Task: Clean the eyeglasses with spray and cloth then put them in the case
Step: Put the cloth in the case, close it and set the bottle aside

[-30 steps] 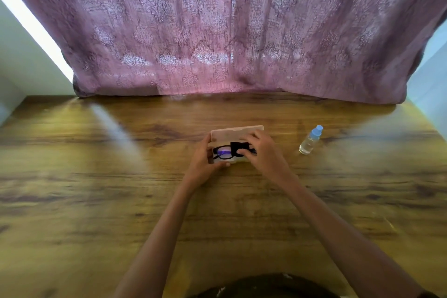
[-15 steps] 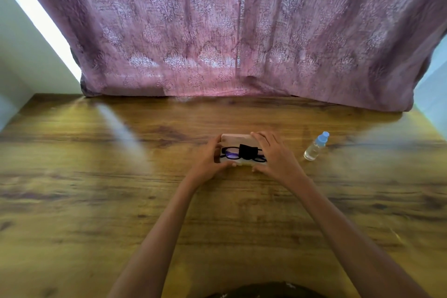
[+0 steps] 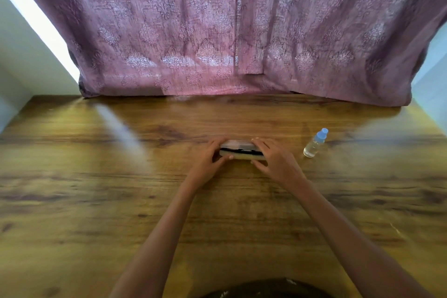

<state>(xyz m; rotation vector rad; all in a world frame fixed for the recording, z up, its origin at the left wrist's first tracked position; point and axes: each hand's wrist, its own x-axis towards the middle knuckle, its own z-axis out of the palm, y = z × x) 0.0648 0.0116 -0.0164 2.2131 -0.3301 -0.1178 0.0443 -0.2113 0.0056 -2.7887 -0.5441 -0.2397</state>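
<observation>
Case (image 3: 238,145) on table (image 3: 121,201), lid nearly down, eyeglasses (image 3: 242,151) dark in the gap. Left hand (image 3: 209,161) and right hand (image 3: 275,162) grip its ends, fingers spread over lid, thumbs at front. Judged light, rigid; frames fragile, so press lid ends evenly.

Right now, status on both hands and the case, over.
Gripping the case: left hand one end, right hand the other. Its lid almost shut, dark eyeglasses showing in the gap. To the right, spray bottle standing, apart; nothing in the way.
</observation>
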